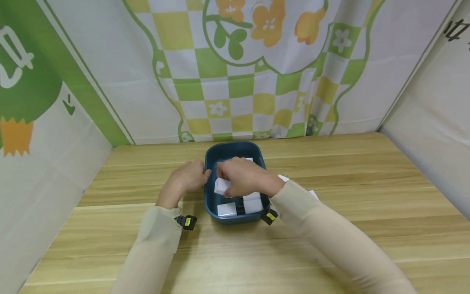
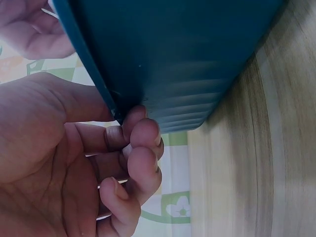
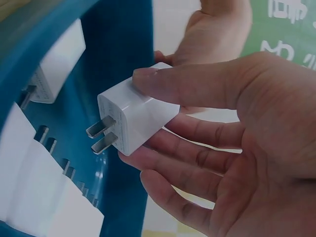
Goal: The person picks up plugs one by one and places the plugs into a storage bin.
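Note:
A dark blue bin [image 1: 212,157] stands on the wooden table. My left hand [image 1: 196,174] is at its left side, fingers [image 2: 143,136] curled against the outer wall [image 2: 187,54] and thumb at the rim. Over the bin, my right hand [image 1: 235,181] pinches a white plug charger [image 1: 220,186] between thumb and fingers. In the right wrist view that charger [image 3: 129,106] shows two metal prongs pointing left, held in the right hand [image 3: 137,121]. Several more white chargers [image 3: 34,197] stand in a row inside the bin, with another [image 3: 59,61] farther back.
White pieces [image 1: 283,178] lie on the table just right of the bin, partly hidden by my right sleeve. Patterned cloth walls [image 1: 235,73] close in the back and both sides. Bare wooden tabletop [image 1: 349,171] stretches around the bin.

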Motion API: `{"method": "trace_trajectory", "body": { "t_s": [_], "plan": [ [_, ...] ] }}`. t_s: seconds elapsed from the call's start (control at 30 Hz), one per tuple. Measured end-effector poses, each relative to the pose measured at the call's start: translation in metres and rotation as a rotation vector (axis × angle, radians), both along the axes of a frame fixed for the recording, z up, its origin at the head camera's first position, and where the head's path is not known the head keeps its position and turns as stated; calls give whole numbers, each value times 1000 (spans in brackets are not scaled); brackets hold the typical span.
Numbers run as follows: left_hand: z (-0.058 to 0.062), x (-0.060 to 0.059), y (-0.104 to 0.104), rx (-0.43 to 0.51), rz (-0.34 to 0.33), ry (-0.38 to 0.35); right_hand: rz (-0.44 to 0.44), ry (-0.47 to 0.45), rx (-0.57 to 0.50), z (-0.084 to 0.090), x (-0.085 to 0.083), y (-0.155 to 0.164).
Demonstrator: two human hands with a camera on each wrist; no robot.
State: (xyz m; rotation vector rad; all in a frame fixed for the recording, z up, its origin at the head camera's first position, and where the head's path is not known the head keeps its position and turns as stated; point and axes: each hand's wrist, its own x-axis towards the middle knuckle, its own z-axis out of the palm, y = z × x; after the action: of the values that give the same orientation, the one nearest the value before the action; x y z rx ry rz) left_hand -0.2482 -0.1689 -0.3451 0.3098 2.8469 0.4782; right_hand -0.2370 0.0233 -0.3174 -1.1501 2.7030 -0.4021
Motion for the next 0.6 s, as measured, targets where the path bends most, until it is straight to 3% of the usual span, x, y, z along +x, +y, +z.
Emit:
{"method": "trace_trajectory", "body": {
  "t_s": [0.6],
  "plan": [
    [1, 0, -1, -8, -10, 8, 14, -40, 127, -14, -6, -17]
  ]
}}
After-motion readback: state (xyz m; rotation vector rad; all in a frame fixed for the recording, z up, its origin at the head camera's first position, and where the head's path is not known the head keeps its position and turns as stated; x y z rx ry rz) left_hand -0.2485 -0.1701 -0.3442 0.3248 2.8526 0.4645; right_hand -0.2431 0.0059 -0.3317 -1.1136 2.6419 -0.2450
